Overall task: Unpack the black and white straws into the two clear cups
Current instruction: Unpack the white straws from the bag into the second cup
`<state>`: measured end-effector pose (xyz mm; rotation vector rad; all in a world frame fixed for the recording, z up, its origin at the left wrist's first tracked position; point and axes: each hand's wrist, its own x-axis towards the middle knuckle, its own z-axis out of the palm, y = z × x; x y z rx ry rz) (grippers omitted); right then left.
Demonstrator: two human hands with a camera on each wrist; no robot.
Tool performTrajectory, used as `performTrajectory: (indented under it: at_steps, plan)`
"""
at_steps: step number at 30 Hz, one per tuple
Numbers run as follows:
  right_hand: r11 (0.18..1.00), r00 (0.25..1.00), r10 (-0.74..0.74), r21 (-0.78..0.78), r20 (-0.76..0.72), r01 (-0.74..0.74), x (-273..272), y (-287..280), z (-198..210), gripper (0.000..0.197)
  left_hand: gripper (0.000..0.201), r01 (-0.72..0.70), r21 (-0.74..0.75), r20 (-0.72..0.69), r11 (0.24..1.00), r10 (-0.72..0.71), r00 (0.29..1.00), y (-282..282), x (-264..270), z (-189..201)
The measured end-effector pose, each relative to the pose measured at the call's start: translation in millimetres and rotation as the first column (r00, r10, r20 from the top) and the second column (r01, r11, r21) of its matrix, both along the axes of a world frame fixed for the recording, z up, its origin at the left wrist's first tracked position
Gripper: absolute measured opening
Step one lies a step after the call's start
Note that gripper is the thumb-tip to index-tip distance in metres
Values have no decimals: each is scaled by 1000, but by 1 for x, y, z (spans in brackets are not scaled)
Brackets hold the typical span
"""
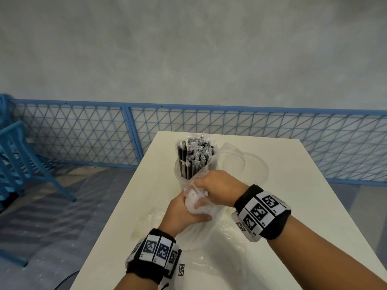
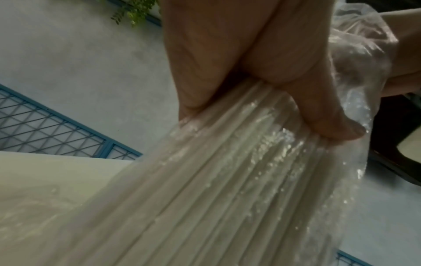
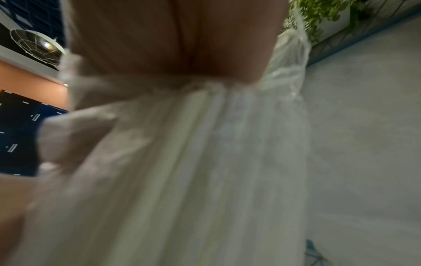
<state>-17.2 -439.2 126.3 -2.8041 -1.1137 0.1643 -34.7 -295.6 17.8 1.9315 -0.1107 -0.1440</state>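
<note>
both hands, left hand (image 1: pixel 184 212) below and right hand (image 1: pixel 217 187) above, clench the bagged white straws (image 1: pixel 195 203), held upright on the table (image 1: pixel 293 206); the empty cup (image 1: pixel 251 164) waits just beyond the right hand, beside the cup of black straws (image 1: pixel 192 158).

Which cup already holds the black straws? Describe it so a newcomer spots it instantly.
On the white table, look past the two hands toward the far edge. The clear cup there stands upright on the left, packed with black straws; the second cup beside it holds none.
</note>
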Motion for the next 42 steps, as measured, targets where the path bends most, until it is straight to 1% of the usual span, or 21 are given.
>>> performTrajectory:
  at_steps: [2,5,10,14,17,19,20,21,22,23,24,26,29,30,32,33,35,38,40,41,42]
  plan:
    - [999,999,-29,31,-23,29,0,3,-2,38,59,-18,-29,7,999,18,1000,2,0,0]
    - [991,998,-32,125,-53,39,2,3,1,34,57,-27,-31,25,999,28,999,3,-1,2]
    - [986,997,0,163,-83,14,10,0,8,29,50,-8,-23,28,1000,9,1000,0,-2,3]
    - [955,1000,17,297,-19,-11,15,-11,15,24,54,-16,-60,5,998,17,1000,-1,-3,1]
    - [916,998,-64,398,22,50,19,-27,28,26,57,-18,-87,-4,996,17,1000,-1,-4,0]
    - [852,995,-95,519,25,68,19,-34,30,26,55,-22,-94,2,995,22,1000,-1,-4,-1]
    - [790,993,-114,605,-13,99,16,-34,26,29,53,-30,-97,10,995,31,999,-1,-4,-1]
    - [694,984,-143,699,-102,173,11,-31,19,36,53,-44,-103,17,994,46,999,-1,-3,-2]
    - [572,962,-162,773,-222,275,5,-27,11,44,54,-60,-110,23,992,63,998,0,-3,-2]
    - [467,930,-173,805,-324,367,0,-20,2,50,57,-72,-115,28,991,76,997,0,-2,-3]
    - [405,901,-191,805,-389,433,-5,-13,-7,54,62,-74,-110,35,991,78,996,0,-1,-3]
    - [393,866,-257,772,-429,500,-8,-1,-23,58,74,-53,-81,54,995,58,997,-2,-1,-1]
    - [386,834,-363,747,-416,541,-4,14,-36,57,86,-3,-50,68,999,6,998,-6,0,1]
    - [368,818,-389,743,-423,559,-2,18,-37,51,88,6,-47,68,999,-3,998,-6,1,1]
    - [324,808,-388,755,-443,570,2,24,-39,27,88,4,-48,72,999,-1,997,-6,2,1]
    - [307,812,-368,766,-453,566,4,26,-39,22,87,-3,-52,73,999,7,997,-5,3,0]
    - [278,825,-315,785,-470,553,5,29,-38,23,84,-10,-80,67,997,15,998,-2,4,-1]
    - [204,832,-177,807,-526,554,7,28,-29,21,74,-18,-142,68,990,28,997,2,5,-3]
    - [139,823,-64,812,-564,567,9,24,-20,28,73,-18,-169,65,985,30,997,3,6,-5]
    - [115,826,-29,819,-562,561,11,21,-16,32,73,-19,-178,62,984,30,998,2,6,-5]
    - [92,836,-11,832,-549,547,13,18,-11,31,72,-18,-186,61,982,30,998,1,6,-6]
